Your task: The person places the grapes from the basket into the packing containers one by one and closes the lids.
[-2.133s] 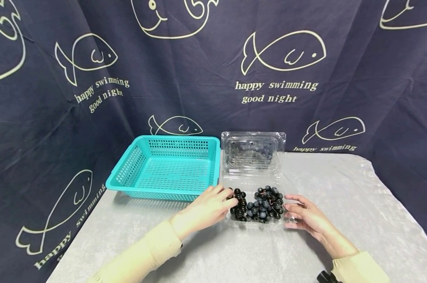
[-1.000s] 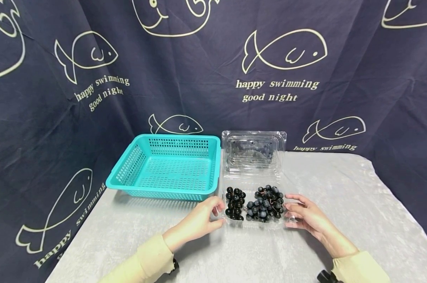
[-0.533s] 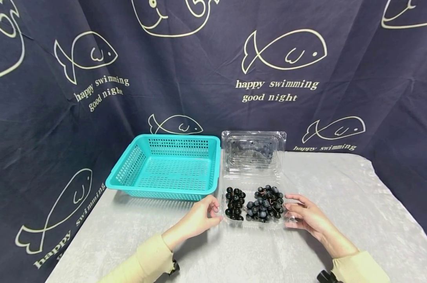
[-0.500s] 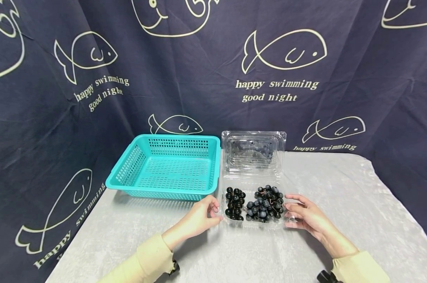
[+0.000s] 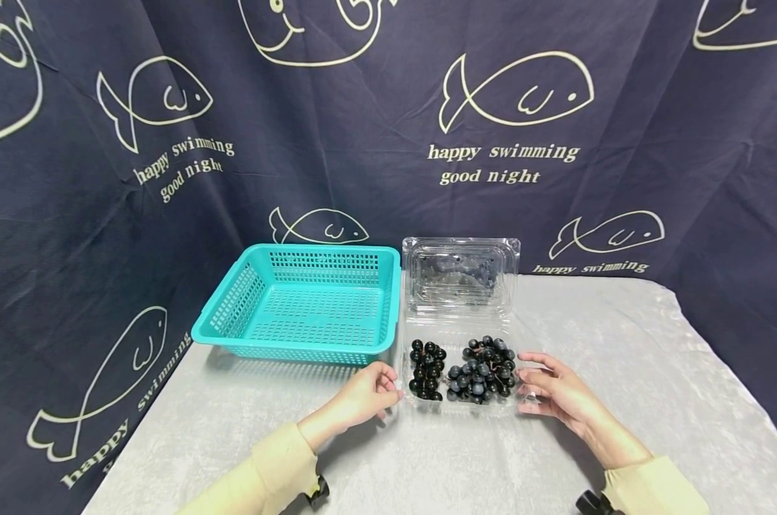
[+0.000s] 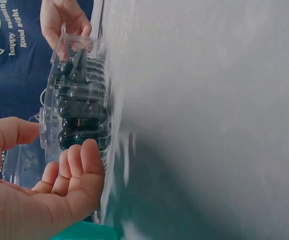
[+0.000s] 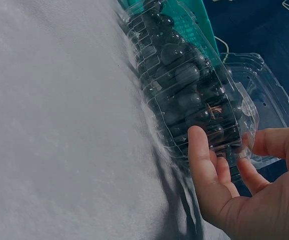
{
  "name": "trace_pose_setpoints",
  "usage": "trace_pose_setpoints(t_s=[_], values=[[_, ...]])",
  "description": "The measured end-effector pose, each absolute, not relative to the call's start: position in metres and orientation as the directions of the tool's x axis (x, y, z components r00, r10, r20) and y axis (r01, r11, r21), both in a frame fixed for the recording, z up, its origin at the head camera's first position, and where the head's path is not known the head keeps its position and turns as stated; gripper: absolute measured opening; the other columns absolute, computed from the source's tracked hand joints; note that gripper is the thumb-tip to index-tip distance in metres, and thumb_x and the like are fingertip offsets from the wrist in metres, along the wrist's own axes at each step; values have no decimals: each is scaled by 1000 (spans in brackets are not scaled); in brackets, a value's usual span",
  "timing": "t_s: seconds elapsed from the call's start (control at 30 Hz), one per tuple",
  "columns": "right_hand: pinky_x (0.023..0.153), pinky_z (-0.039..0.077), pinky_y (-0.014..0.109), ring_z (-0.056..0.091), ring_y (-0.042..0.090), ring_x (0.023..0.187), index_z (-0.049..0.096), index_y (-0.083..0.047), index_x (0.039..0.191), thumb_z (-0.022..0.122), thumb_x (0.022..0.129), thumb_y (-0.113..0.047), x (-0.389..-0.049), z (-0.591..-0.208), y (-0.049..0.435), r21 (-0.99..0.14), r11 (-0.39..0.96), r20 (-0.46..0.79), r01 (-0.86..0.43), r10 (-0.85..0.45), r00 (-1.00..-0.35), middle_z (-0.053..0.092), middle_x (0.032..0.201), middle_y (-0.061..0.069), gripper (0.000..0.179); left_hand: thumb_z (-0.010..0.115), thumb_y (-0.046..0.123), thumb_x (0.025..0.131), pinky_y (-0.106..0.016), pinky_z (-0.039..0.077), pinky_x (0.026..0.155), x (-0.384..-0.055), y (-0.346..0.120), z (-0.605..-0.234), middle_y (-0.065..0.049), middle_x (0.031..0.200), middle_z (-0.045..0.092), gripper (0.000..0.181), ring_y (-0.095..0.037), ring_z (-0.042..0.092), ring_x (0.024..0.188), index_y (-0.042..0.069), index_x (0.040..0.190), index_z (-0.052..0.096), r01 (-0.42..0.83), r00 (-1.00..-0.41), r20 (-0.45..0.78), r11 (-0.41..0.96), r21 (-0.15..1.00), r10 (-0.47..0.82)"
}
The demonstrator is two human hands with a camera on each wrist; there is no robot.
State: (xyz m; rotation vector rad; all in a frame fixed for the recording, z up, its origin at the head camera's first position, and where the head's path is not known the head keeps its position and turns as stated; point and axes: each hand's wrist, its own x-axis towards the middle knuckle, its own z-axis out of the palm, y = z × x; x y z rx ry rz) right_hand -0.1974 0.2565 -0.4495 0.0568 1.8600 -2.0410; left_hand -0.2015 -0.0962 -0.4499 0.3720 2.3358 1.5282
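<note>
A clear plastic fruit box [image 5: 459, 330] stands with its lid raised at the back. Dark grapes lie inside in two groups, a black bunch [image 5: 427, 368] at the left and a bluish-black bunch [image 5: 481, 372] at the right. At the left front corner, my left hand [image 5: 363, 393] holds the box's edge, fingers curled. In the left wrist view its thumb [image 6: 24, 131] meets the rim while the fingertips lie by the side wall. My right hand [image 5: 565, 393] holds the right side, its fingers spread along the wall. The right wrist view shows a fingertip [image 7: 197, 135] at the box's corner.
A turquoise perforated basket [image 5: 298, 350] stands close to the left of the box. Both rest on a table with a pale grey cloth [image 5: 620, 343]. Behind hangs a dark blue curtain [image 5: 388, 179] with fish drawings, directly behind the raised lid.
My left hand has left the black grapes and moved down-left to the box's left edge. Its fingers have curled in further. The right hand and the box have stayed put.
</note>
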Motion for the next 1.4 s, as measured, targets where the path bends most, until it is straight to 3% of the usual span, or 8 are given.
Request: trace_pose_setpoints(t_s=[0.43, 0.8, 1.03, 1.4], values=[[83, 53, 50, 59, 18, 90, 35, -1, 135, 53, 94, -10, -198, -450, 255, -962, -20, -260, 272, -232, -937, 57, 102, 1, 45, 58, 4, 77, -32, 57, 62, -204, -87, -458, -10, 91, 55, 40, -18, 57, 75, -6, 113, 44, -318, -868, -326, 84, 944, 373], [83, 53, 51, 60, 21, 90, 35, 0, 134, 53, 93, -8, -200, -446, 256, -965, -5, -253, 262, -242, -937, 58, 101, 2, 45, 57, -1, 82, -31, 57, 65, -207, -81, -460, -10, 91, 53, 36, -17, 56, 75, -8, 114, 42, -423, -852, -377, -53, 905, 363], [81, 54, 49, 62, 23, 89, 21, 7, 138, 53, 92, -6, -203, -444, 256, -965, 62, -264, 256, -232, -936, 58, 102, 4, 57, 55, -4, 84, -27, 54, 63, -205, -78, -457, -5, 85, 50, 27, -12, 52, 70, -6, 108, 44, -465, -842, -394, -124, 877, 369], [79, 56, 43, 62, 20, 85, 14, 8, 138, 50, 91, -4, -214, -439, 261, -960, 153, -273, 235, -322, -907, 54, 103, 8, 61, 50, -5, 85, -26, 53, 63, -202, -78, -457, -3, 79, 48, 22, -10, 51, 67, -4, 107, 43, -477, -840, -391, -170, 862, 376]])
